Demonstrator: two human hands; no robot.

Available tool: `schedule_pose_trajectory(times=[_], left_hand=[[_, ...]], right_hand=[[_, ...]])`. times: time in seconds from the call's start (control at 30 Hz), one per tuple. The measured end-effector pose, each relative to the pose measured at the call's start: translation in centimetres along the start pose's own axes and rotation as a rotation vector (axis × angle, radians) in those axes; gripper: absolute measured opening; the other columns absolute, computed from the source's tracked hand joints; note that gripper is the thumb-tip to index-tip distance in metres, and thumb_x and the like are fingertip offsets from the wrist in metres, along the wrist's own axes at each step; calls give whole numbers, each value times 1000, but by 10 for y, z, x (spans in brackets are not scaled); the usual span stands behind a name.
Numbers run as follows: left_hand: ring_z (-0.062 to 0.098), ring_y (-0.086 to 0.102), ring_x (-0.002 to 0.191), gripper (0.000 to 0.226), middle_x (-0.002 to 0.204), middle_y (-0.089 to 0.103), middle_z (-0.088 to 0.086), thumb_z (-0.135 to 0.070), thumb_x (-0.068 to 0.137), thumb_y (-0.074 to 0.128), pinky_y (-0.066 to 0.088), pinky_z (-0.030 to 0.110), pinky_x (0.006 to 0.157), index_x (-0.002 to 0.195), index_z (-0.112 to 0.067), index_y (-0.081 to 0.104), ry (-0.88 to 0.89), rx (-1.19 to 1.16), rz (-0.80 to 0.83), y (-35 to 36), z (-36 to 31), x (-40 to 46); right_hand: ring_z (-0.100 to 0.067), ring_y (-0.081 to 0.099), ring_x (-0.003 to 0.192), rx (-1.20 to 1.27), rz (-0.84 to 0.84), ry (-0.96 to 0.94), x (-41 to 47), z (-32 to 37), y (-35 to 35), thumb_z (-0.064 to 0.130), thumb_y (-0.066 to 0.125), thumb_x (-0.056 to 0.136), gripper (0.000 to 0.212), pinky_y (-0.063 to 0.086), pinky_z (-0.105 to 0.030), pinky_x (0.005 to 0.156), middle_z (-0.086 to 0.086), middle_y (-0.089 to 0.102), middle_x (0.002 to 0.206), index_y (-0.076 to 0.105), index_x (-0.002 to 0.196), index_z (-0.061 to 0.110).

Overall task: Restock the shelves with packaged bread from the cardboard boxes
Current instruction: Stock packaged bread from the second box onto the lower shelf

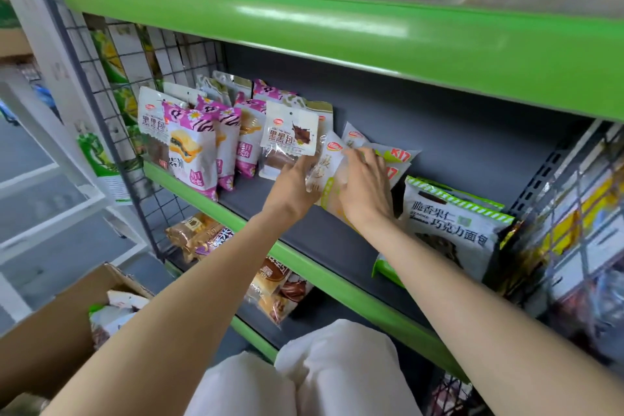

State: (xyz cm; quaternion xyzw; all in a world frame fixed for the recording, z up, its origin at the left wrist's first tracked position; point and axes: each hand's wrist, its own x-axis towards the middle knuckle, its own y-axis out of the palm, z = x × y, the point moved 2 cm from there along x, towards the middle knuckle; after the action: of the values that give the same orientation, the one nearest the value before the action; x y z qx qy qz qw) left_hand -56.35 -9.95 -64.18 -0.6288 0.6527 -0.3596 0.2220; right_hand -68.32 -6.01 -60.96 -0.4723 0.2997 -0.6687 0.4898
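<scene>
On the middle shelf (324, 240), my left hand (293, 182) holds up the foot of a white pack of dark bread (290, 135) that stands upright. My right hand (364, 186) grips a pale yellow-and-white bread pack (329, 172) leaning just beside it, fingers curled over its top edge. More packs of that kind (395, 159) lie behind my right hand. An open cardboard box (57, 324) with several bread packs inside sits at the lower left.
Pink-and-white bread packs (196, 149) stand in rows at the shelf's left end. A large white-and-green chocolate bread bag (452, 230) lies at the right. Wire mesh panels (111, 105) close both sides. Shelves above and below hold other packs. My knees (304, 378) are below.
</scene>
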Motion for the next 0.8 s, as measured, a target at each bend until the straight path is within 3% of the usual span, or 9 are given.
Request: schedule_pose_trajectory(times=[0.13, 0.3, 0.43, 0.53, 0.6, 0.7, 0.8], left_hand=[[21, 61, 96, 33, 109, 64, 0, -7, 87, 56, 50, 30, 78, 117, -19, 56, -89, -62, -93, -35, 22, -20], [29, 67, 82, 11, 92, 70, 12, -14, 90, 53, 56, 36, 72, 95, -16, 63, -291, -33, -208, -94, 85, -59], [32, 67, 81, 16, 86, 71, 17, -15, 87, 55, 56, 38, 74, 90, -7, 68, -497, 7, -322, -132, 157, -108], [31, 64, 80, 17, 86, 70, 16, -20, 88, 56, 50, 33, 69, 85, -6, 67, -661, 51, -313, -146, 222, -153], [32, 60, 82, 25, 84, 67, 15, -26, 90, 54, 43, 32, 69, 80, -5, 63, -782, 72, -287, -148, 266, -183], [36, 60, 95, 25, 99, 66, 19, -26, 90, 52, 43, 33, 75, 91, -5, 64, -927, 100, -236, -144, 334, -216], [34, 57, 105, 19, 108, 63, 17, -24, 87, 54, 44, 30, 80, 95, -7, 56, -1011, 126, -138, -129, 399, -235]], right_hand=[[-27, 48, 122, 154, 191, -50, -7, 39, 7, -7, 48, 86, 48, 44, -38, 99, -6, 53, 132, 51, 127, 18], [-27, 60, 110, 274, 366, -182, -21, 103, 48, 2, 49, 89, 34, 50, -39, 92, -6, 64, 119, 62, 114, 20], [-24, 62, 106, 323, 520, -273, -47, 164, 100, 8, 52, 89, 28, 51, -35, 90, -4, 67, 114, 65, 110, 21], [-27, 61, 104, 339, 664, -327, -76, 207, 156, 12, 53, 89, 22, 51, -37, 88, -6, 65, 113, 66, 104, 20], [-28, 59, 106, 329, 749, -368, -95, 228, 194, 12, 52, 91, 22, 51, -37, 87, -8, 63, 115, 64, 109, 15], [-30, 50, 119, 246, 853, -437, -113, 252, 256, 12, 49, 94, 34, 45, -37, 89, -10, 51, 132, 52, 128, 12], [-28, 36, 133, 124, 967, -477, -126, 270, 332, 18, 47, 96, 48, 36, -35, 103, -6, 35, 147, 36, 142, 15]])
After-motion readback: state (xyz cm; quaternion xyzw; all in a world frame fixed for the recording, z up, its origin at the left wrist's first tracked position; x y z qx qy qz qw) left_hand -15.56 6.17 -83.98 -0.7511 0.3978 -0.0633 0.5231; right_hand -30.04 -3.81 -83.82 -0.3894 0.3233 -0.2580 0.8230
